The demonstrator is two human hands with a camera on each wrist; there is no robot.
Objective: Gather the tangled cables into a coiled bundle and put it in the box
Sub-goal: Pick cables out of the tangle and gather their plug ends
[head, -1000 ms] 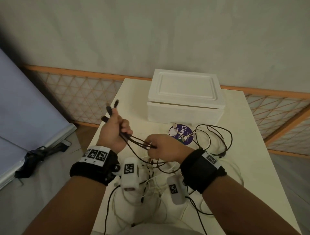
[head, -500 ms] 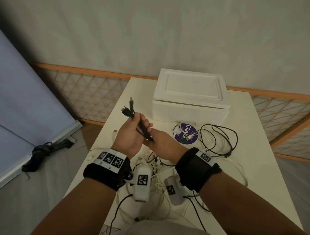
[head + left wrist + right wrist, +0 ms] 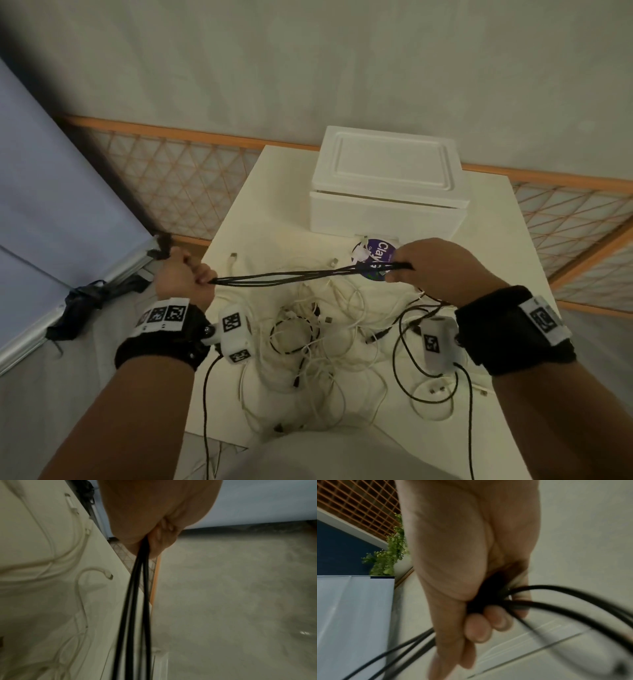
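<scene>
A bunch of black cables is stretched taut in the air above the white table. My left hand grips one end past the table's left edge, with the plug ends sticking up out of the fist. My right hand grips the other end in front of the white foam box, whose lid is on. In the left wrist view the black cables run out of my left hand. In the right wrist view my right hand is curled round the black cables.
A tangle of white cables and loose black cable loops lies on the table below my hands. A purple round sticker lies in front of the box. A lattice fence and a grey panel stand to the left.
My hands have moved apart, the left to the left and the right to the right. The black cables, bunched between them before, are now pulled out straight.
</scene>
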